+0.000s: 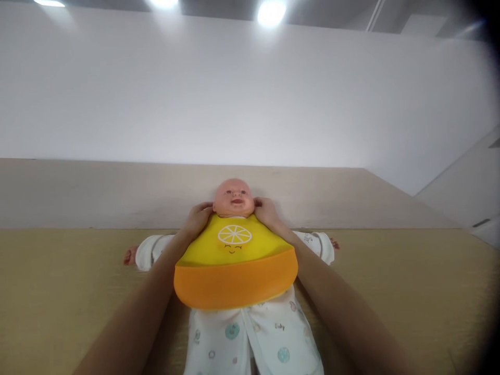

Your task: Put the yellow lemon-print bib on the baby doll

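A baby doll (234, 197) lies face up in a white printed outfit (273, 338), its arms stretched out to the sides. Over its chest spreads a yellow silicone bib (203, 239) with a citrus slice, a smiling face and an orange catch pocket (236, 286). My left hand (198, 217) is at the left side of the doll's neck, closed on the bib's upper end. On the opposite side, my right hand (267, 212) has its fingers bent in at the bib's other upper end. Both sets of fingertips and the neck straps are partly hidden behind the doll's head and neck.
The doll rests on a wood-toned tabletop (398, 291). Behind its head stands a low pale panel (97, 195), with a white wall (195, 99) beyond. My forearms run along both sides of the doll, crossing over its sleeves.
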The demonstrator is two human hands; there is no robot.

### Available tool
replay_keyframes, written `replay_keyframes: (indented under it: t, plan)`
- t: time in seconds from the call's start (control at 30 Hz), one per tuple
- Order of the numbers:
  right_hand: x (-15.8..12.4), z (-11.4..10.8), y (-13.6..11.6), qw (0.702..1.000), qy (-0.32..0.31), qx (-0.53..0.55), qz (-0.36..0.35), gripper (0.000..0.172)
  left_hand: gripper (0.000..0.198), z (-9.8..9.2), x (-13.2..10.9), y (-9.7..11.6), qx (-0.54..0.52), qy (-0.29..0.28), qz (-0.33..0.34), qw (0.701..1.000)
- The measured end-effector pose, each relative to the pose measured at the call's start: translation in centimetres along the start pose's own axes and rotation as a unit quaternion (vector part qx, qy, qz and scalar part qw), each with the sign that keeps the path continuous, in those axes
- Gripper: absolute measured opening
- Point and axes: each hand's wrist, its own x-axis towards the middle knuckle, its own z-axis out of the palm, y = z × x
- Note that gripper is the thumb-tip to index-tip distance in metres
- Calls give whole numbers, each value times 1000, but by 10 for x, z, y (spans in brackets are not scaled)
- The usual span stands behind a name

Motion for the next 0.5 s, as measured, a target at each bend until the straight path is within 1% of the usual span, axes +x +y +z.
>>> replay_keyframes:
  t: [0.33, 0.5]
  plan:
    - [-2, -4, -4, 1000, -3, 16, 5, 28, 35, -2, 2, -7, -4, -18, -12, 1000]
    - [-1, -4, -2, 999, 5, 35, 7, 26, 37, -1, 1, -7, -9, -17, -4, 1000]
